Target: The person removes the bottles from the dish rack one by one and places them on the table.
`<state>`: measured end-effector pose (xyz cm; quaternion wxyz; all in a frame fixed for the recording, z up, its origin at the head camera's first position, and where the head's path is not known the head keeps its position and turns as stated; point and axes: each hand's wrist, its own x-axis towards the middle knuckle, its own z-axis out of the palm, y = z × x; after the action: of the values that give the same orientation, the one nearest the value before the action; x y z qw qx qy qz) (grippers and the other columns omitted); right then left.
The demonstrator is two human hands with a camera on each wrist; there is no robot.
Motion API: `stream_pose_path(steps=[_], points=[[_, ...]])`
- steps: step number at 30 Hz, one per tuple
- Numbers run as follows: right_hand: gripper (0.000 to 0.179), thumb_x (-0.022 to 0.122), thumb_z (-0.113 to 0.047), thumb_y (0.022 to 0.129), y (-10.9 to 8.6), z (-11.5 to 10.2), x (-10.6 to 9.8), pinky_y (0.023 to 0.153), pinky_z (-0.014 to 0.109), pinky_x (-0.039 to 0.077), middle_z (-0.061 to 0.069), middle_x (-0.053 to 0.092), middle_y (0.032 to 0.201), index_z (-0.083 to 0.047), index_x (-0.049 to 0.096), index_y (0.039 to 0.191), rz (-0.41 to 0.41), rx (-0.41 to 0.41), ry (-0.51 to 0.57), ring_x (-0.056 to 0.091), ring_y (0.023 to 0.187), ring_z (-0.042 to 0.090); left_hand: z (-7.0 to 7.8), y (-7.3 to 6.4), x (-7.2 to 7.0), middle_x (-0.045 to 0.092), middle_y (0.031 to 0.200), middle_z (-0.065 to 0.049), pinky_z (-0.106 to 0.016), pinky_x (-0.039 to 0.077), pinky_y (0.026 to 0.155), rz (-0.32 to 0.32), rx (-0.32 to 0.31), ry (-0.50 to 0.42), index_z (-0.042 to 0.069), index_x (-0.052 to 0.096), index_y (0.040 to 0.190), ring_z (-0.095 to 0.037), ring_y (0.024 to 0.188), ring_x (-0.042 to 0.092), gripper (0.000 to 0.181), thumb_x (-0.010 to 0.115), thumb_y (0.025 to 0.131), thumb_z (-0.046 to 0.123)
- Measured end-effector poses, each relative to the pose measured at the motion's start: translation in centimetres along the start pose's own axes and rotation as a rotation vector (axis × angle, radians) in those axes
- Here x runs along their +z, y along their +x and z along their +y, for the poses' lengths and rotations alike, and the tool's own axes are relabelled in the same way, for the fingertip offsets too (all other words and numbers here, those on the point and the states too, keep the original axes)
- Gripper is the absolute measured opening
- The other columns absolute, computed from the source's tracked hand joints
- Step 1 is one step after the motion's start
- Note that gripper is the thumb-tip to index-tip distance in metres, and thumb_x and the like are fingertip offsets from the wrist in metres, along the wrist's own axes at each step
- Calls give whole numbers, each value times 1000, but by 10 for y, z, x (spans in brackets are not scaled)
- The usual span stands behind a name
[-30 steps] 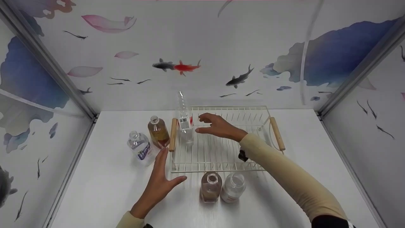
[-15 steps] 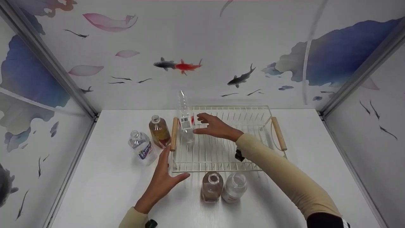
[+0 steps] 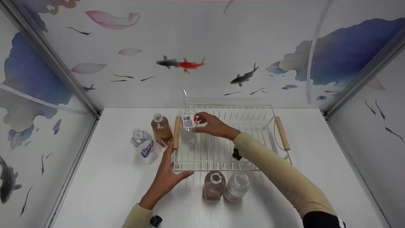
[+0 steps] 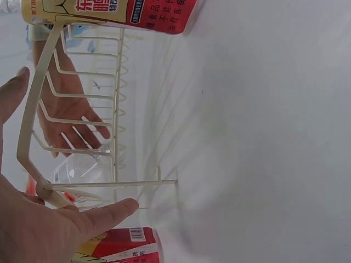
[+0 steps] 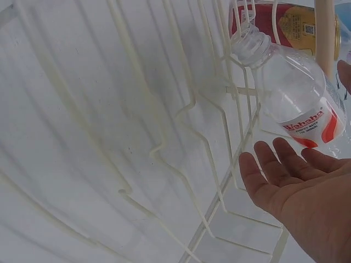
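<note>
A cream wire dish rack (image 3: 232, 104) with wooden handles (image 3: 177, 133) stands on the white table. Inside its left end leans a clear plastic bottle (image 3: 189, 122) with a red and white label, its mouth down among the wires in the right wrist view. My right hand (image 3: 216, 126) is beside this bottle, palm toward it, fingers spread and slightly bent, without gripping it. Around the rack's front left corner my left hand (image 3: 164, 177) is spread, thumb apart from fingers. Whether it touches the rack I cannot tell.
Left of the rack stand an amber bottle (image 3: 163, 131) and a clear bottle with a purple label (image 3: 144, 145). Before its front edge are a brownish bottle (image 3: 215, 186) and a clear wide-mouthed bottle (image 3: 237, 186). Printed panels enclose the table.
My right hand has moved slightly left, closer to the clear bottle in the rack. My left hand has come up to the rack's front left corner. The bottles look unmoved.
</note>
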<state>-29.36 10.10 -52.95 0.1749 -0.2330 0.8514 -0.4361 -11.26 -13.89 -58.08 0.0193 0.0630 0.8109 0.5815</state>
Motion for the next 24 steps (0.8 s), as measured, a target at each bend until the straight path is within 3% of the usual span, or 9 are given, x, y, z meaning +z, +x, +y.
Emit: stream_pose_path(steps=[6, 15, 24], points=[[83, 79, -47, 102, 5, 2, 5, 119, 52, 50, 16, 61, 152, -7, 44, 165, -3, 7, 4, 57, 142, 31, 0, 1, 2, 21, 182, -8, -69, 35, 125, 9, -12, -4, 30, 15, 177, -39, 166, 25, 127, 100, 83, 39], [78, 74, -46, 105, 8, -1, 8, 114, 51, 52, 15, 63, 145, -5, 44, 164, 24, 13, 37, 60, 136, 30, 2, 2, 2, 20, 182, -13, -72, 36, 123, 18, -45, 1, 23, 15, 177, -41, 166, 24, 129, 98, 82, 49], [84, 76, -49, 104, 11, -1, 12, 113, 50, 53, 17, 62, 144, -3, 42, 165, 36, 43, 37, 60, 135, 31, -4, 1, 6, 18, 183, -12, -73, 32, 125, 30, -45, -40, 22, 14, 178, -40, 167, 25, 128, 97, 84, 48]])
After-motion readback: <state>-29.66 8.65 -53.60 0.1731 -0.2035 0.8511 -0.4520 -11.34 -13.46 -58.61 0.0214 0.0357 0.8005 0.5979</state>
